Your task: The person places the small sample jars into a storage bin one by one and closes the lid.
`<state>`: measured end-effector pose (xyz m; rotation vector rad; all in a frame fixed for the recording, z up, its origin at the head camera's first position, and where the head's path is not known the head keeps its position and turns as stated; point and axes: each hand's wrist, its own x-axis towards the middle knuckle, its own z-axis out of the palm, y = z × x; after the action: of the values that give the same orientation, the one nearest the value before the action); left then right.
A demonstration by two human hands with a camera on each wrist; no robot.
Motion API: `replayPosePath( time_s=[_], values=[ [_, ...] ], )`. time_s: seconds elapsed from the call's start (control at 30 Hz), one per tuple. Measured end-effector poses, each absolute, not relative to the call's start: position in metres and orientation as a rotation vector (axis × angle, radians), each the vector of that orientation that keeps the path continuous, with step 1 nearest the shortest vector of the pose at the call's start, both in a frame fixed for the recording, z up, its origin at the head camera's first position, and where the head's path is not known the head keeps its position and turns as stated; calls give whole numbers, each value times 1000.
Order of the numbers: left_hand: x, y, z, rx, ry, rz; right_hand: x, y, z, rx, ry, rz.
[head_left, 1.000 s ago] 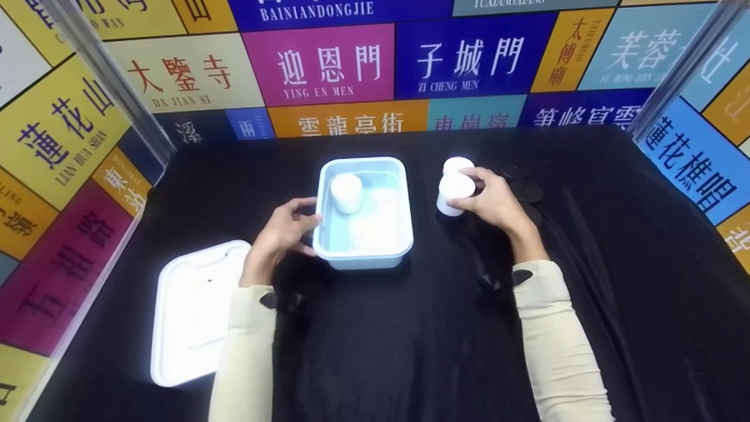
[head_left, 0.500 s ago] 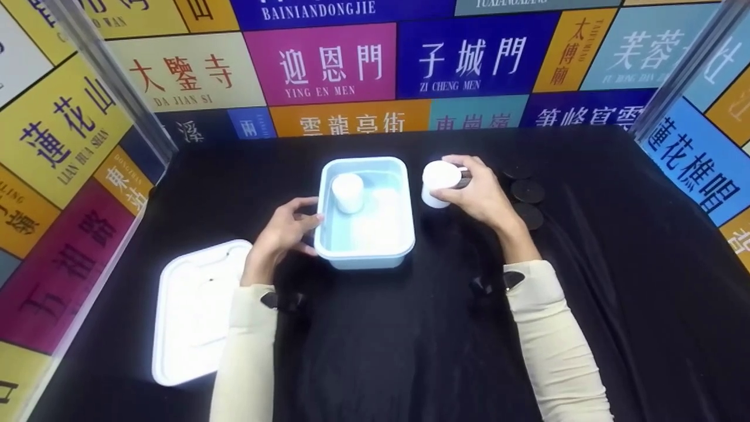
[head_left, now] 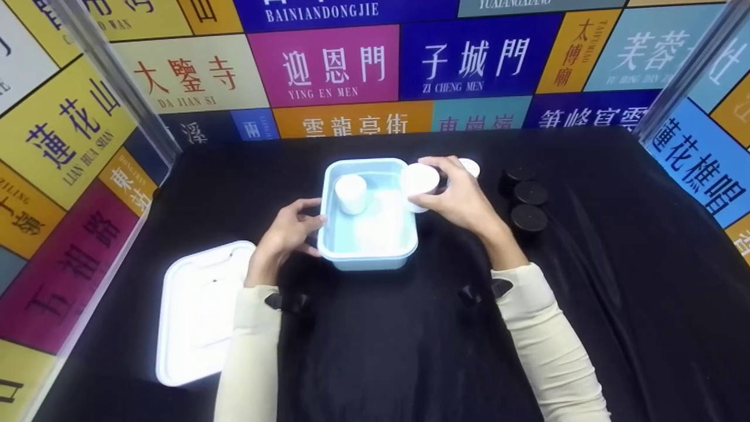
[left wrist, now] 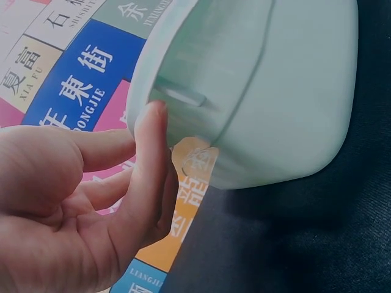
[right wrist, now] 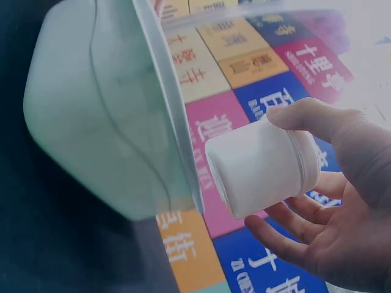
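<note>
The white jar [head_left: 419,179] sits in the grip of the right hand [head_left: 463,199], lifted off the desk and poised right at the right-hand rim of the pale blue tub [head_left: 368,258]. In the right wrist view the thumb lies over the jar [right wrist: 263,166] and the fingers [right wrist: 287,244] curl beneath it, so the jar's long axis is tilted, its base turned toward the tub's wall [right wrist: 91,116]. The tub lies to the left of this hand, just beside the jar; whether jar and rim touch cannot be told.

The left hand [head_left: 287,234] rests against the tub's left wall, fingers nearly straight, the fingertips [left wrist: 153,122] pressing under the rim in the left wrist view without wrapping round it. This hand is nearer the tub; the right hand alone carries the jar.

Inside the tub another white jar [head_left: 351,193] stands upright near the far left corner. Behind the right hand a third white jar [head_left: 470,167] stands on the black desk [head_left: 615,293], and farther right three black lids [head_left: 529,205] lie in a row. A white tub lid [head_left: 196,313] lies flat by the left sleeve.
</note>
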<state>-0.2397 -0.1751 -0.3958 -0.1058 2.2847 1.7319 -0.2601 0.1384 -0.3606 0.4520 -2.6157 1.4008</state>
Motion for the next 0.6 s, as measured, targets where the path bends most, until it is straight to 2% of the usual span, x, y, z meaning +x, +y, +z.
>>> replayPosePath(
  time_s=[0.6],
  values=[
    [-240, -175, -397, -104, 2297, 1721, -261, 88, -342, 619, -2876, 1347]
  ],
)
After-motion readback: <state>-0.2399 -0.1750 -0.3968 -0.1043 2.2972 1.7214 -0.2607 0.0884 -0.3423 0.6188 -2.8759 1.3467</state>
